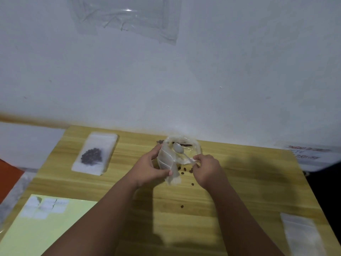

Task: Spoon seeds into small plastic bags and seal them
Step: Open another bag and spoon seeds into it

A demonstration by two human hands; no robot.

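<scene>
Wood-grain table at white wall. L hand grips small clear bag, mid-table. R hand pinches white plastic spoon by handle end. Spoon axis runs 4 to 10 o'clock, bowl over seed pouch. Bag lies at 9 o'clock of R grip, just beside the bowl.
</scene>
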